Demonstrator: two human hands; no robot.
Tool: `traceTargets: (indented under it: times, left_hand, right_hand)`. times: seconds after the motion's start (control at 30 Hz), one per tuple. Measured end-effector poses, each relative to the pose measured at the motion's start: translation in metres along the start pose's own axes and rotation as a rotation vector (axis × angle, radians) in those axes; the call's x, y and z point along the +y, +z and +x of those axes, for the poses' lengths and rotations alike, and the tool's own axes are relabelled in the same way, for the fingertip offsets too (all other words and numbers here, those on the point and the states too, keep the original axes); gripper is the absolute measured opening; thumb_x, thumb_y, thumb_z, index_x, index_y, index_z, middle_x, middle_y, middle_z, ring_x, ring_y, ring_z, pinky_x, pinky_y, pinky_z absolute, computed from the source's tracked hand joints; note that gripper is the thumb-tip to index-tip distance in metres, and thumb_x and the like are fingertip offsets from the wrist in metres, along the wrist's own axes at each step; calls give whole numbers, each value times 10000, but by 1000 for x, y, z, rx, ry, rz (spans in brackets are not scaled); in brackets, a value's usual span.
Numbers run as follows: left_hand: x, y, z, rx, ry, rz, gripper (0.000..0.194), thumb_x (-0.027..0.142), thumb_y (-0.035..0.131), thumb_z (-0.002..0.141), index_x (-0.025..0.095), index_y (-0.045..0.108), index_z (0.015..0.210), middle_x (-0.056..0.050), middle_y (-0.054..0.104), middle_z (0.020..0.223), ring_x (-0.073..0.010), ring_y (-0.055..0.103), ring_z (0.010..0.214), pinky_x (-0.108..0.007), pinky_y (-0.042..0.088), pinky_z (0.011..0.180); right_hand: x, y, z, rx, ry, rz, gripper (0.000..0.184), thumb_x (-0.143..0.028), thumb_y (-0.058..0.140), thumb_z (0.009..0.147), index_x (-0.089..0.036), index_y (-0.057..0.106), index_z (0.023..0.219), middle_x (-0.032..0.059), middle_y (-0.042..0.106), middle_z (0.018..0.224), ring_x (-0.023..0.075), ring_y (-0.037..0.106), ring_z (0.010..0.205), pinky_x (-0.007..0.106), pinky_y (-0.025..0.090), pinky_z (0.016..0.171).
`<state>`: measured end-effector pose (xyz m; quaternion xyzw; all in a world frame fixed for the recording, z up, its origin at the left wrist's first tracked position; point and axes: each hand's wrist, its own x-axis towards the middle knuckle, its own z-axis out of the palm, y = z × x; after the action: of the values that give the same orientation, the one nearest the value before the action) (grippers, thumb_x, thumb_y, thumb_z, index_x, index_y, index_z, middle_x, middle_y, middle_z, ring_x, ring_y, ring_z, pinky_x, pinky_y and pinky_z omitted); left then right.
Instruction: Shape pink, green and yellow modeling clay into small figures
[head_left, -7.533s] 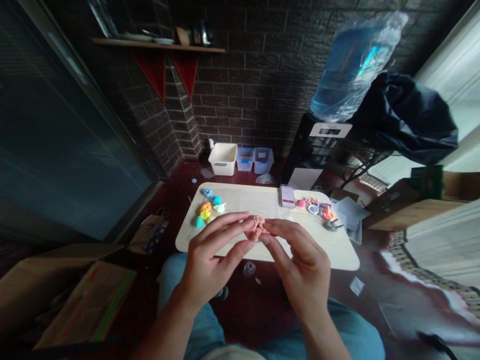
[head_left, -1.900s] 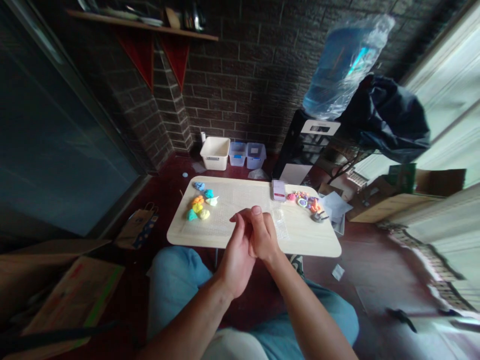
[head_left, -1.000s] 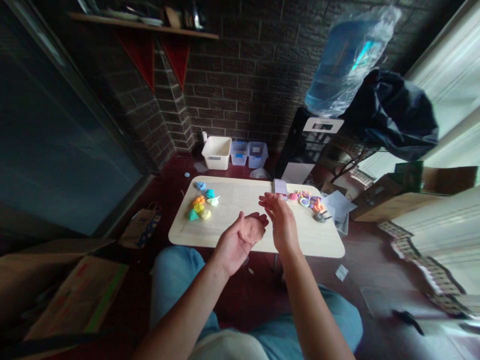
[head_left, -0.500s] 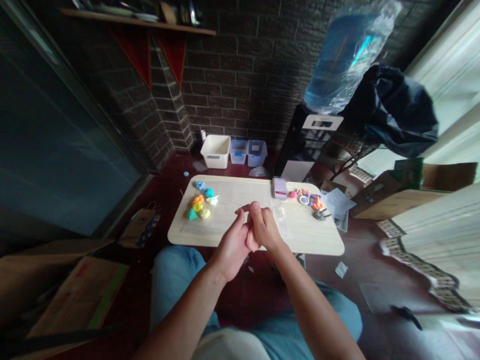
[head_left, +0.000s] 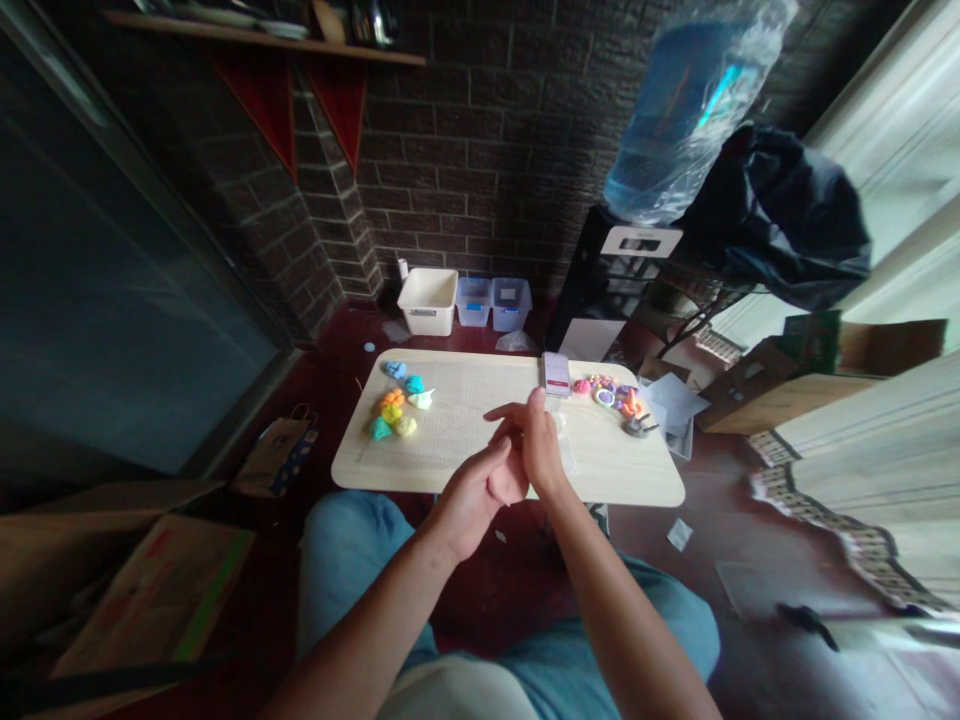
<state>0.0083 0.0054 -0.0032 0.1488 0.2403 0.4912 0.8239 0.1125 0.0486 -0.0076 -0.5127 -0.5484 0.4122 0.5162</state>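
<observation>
Homelike room: water dispenser (head_left: 609, 290), patterned-edge curtain (head_left: 900, 450), shelf (head_left: 375, 54) (dishes (head_left: 283, 29) atop).

up on the dark brick wall (head_left: 487, 130), a wooden shelf (head_left: 262, 38) runs along the top left over two red triangular brackets (head_left: 337, 105), and right below on the floor we have a white bin (head_left: 442, 318) lined up beside two bluish see-through bins (head_left: 474, 316)! over to the right stands the water dispenser (head_left: 592, 295), its big blue bottle (head_left: 660, 130) tilted in view under clear wrap, with crumpled black plastic (head_left: 795, 215) just beside it, and down the left side come a paper bag (head_left: 262, 462) and an opened cardboard box (head_left: 157, 600)!
</observation>
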Motion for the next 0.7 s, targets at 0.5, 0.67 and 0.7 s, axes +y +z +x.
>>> traceTargets:
  times: [0.5, 0.67, 0.7]
  left_hand:
    - [42, -6, -10, 134, 469, 728, 286, 270, 732, 785, 202, 738, 1062, -68, 717, 1129, -241, 599, 1111, -270, 404, 975]
    - [55, -7, -13, 152, 483, 852, 192, 259, 782, 724, 179, 758, 897, -67, 749, 942, -215, 659, 888, -255, 484, 792]
    - [57, -6, -14, 149, 477, 860, 180, 265, 783, 722, 178, 752, 876, -60, 749, 905, -206, 663, 852, -251, 490, 758]
  right_hand:
    - [-17, -3, -34, -99, 53, 193, 284, -439, 662, 836, -183, 618, 724, -17, 554, 612, 127, 492, 572, 259, 402, 548]
    - [-29, -8, -40, -69, -54, -26, 276, -408, 624, 871, -185, 609, 709, -12, 550, 615, 131, 481, 591, 259, 381, 554]
    - [-32, -8, -41, -74, -68, -53, 271, -402, 619, 875, -184, 622, 715, -9, 563, 618, 133, 491, 595, 259, 388, 560]
